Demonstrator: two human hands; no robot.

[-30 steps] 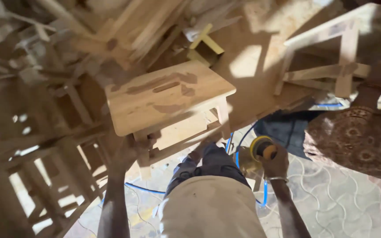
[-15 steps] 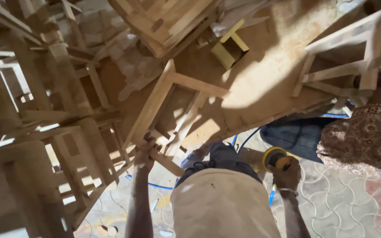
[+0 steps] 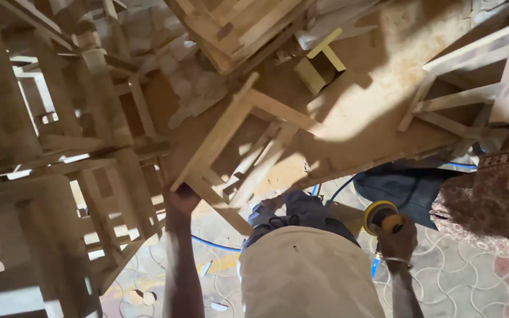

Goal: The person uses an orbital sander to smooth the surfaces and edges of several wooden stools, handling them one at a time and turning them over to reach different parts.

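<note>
A small unfinished wooden stool lies tipped on its side on the workbench, legs pointing right. My left hand grips the stool's lower corner at the bench edge. My right hand holds a yellow round-pad sander low beside my right leg, below the bench edge. My pale apron fills the bottom middle of the view.
Stacks of unfinished wooden stools crowd the left side. More stool parts pile at the top, another stool frame at right. A person in patterned cloth stands at right. A blue hose runs over the patterned tile floor.
The stool has gone from upright with its seat showing to tipped on its side, turned by my left hand. My right hand keeps the sander low.
</note>
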